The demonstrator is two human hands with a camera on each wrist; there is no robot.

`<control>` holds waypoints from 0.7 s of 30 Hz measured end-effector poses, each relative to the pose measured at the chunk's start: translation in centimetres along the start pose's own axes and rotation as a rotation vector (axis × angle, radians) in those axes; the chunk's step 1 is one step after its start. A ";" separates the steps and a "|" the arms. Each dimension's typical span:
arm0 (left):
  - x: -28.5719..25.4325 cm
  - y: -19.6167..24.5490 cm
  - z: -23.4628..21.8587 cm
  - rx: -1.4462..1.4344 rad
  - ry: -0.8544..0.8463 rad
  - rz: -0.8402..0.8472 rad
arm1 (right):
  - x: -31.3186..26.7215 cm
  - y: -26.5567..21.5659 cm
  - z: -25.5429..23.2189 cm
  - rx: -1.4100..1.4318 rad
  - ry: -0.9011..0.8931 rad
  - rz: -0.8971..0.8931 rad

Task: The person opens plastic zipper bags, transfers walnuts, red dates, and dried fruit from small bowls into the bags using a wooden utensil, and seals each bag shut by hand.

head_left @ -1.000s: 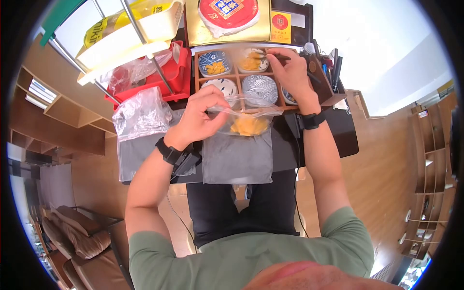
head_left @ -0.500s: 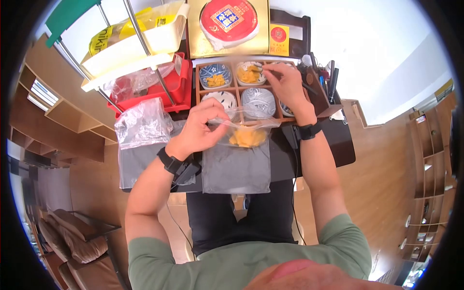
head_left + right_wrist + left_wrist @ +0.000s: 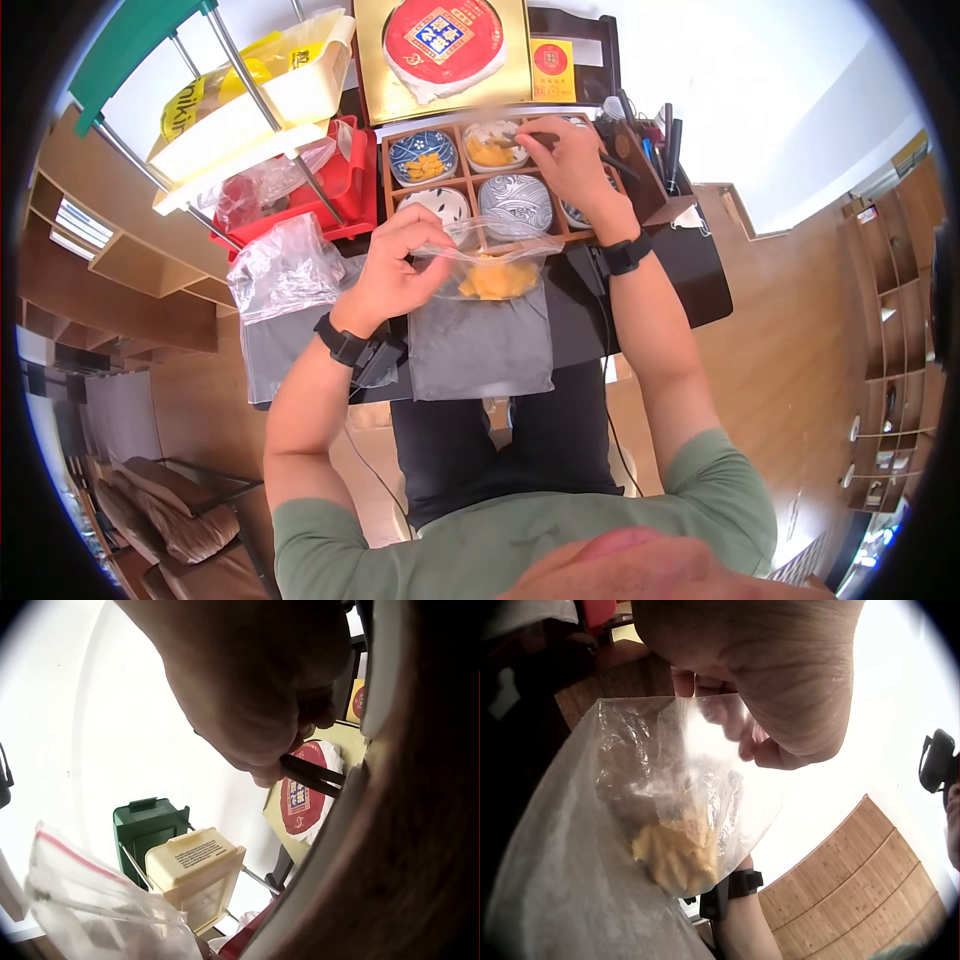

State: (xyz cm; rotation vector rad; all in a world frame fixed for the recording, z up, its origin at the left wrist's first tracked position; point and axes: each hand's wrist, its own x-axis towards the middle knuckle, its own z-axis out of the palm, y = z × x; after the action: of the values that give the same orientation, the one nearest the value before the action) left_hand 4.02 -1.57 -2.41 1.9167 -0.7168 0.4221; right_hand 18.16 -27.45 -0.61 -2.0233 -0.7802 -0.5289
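My left hand (image 3: 405, 265) pinches the upper edge of a clear zip bag (image 3: 630, 742), which hangs with yellow pieces (image 3: 500, 280) at its bottom. My right hand (image 3: 578, 170) grips dark tongs (image 3: 311, 776), their two prongs showing in the right wrist view. In the head view the tong tips are over the back middle bowl (image 3: 476, 135), at the yellow pieces in it. That bowl stands in a wooden compartment box (image 3: 463, 185). A blue patterned bowl (image 3: 402, 150) with yellow pieces is to its left. A grey wave-patterned bowl (image 3: 515, 205) is in front.
Left of the box stand a red basket (image 3: 362, 180) and a cream tiered rack (image 3: 300, 95). Crumpled clear plastic (image 3: 285, 265) lies at the table's left. A gold box (image 3: 370, 60) is behind, and a pen holder (image 3: 645, 180) stands on the right.
My right hand has lowered the tongs a little toward the yellow pieces in the back middle bowl. The left hand keeps its hold on the bag. The head view has shifted slightly.
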 end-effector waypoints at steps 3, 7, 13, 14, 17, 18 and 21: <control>0.6 -0.3 -0.3 0.028 0.012 0.035 | 0.6 0.5 0.6 0.019 0.037 -0.018; 0.4 0.1 -0.1 0.020 0.011 0.016 | 0.8 0.6 0.6 -0.097 0.004 -0.052; 0.2 -0.1 0.0 0.016 0.025 0.007 | 0.4 1.1 0.8 -0.128 -0.068 -0.007; 0.2 -0.2 -0.1 0.018 0.020 0.016 | 0.3 1.2 0.8 -0.095 -0.035 0.028; 0.2 -0.2 -0.1 0.018 0.016 0.053 | 0.0 1.6 1.1 -0.031 0.010 0.076; 0.1 -0.2 -0.1 0.020 0.019 0.044 | 0.1 1.6 1.1 -0.011 0.038 0.079; 0.1 -0.3 -0.1 0.010 0.026 0.049 | 0.0 1.5 0.8 -0.010 0.031 0.043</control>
State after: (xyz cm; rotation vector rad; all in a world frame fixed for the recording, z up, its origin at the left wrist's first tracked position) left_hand 4.26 -1.42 -2.51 1.9030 -0.7473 0.4815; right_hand 19.20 -27.36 -1.92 -2.0317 -0.7153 -0.5393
